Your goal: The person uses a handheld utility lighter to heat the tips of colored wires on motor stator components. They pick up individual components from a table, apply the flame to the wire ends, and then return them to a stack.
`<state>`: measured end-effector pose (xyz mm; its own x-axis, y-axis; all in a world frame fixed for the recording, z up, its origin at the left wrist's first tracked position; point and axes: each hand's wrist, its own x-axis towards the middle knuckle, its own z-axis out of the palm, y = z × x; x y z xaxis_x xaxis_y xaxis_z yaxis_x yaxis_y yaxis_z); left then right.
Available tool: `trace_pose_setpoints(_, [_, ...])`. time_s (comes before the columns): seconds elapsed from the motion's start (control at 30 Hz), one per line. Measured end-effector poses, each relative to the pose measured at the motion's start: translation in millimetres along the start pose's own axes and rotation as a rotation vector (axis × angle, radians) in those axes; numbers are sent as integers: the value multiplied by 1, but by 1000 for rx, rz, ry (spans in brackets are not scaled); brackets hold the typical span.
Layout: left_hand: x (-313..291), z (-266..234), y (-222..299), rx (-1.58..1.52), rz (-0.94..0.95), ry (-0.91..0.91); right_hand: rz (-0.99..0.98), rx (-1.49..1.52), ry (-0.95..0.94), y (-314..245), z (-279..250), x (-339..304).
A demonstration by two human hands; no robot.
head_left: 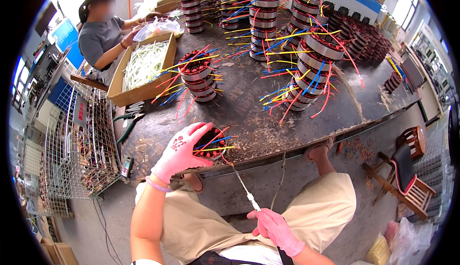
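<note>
My left hand (182, 151), in a pink glove, is closed around the side of a motor stator (213, 146) at the table's front edge. Red, blue and yellow lead wires stick out of the stator to the right. In my gloved right hand (277, 230) is a thin, straight, white and grey rod-like piece (245, 188), pinched at its lower end. Its far end meets or lies close to a reddish wire end below the stator; whether they are joined is too small to tell.
Stacked stators (199, 75) and taller stacks (309, 73) stand on the dark table (239, 116). A cardboard box (116, 95) holds white tubes, with pliers (128, 128) nearby. A co-worker (103, 35) sits far left. A wire basket (76, 145) and wooden chair (402, 169) flank me.
</note>
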<state>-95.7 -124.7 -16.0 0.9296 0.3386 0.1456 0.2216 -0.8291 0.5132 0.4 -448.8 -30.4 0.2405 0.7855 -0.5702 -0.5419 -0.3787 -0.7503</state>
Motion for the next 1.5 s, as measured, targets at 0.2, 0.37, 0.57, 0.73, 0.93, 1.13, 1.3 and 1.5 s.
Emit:
trace_pose_setpoints(0.2, [-1,0,0,12,6,-6,15,38,6,0,1,0])
trace_pose_setpoints(0.37, [0,1,2,7,-16,-14,11,26,11,2,-1,-1])
trace_pose_setpoints(0.57, [-1,0,1,17,5,-3,-1,-3,-17,0,2,2])
trace_pose_setpoints(0.73, [0,1,1,26,8,-7,6,20,-2,4,-1,0])
trace_pose_setpoints(0.93, [1,2,1,38,7,-11,0,-25,-1,3,-1,0])
trace_pose_setpoints(1.13, [0,0,4,15,-6,-16,21,13,5,7,-2,2])
trace_pose_setpoints(1.3, [0,4,-1,30,50,34,29,63,5,6,-2,-1])
trace_pose_setpoints(1.5, [-1,1,-1,27,43,21,7,33,-15,1,-1,1])
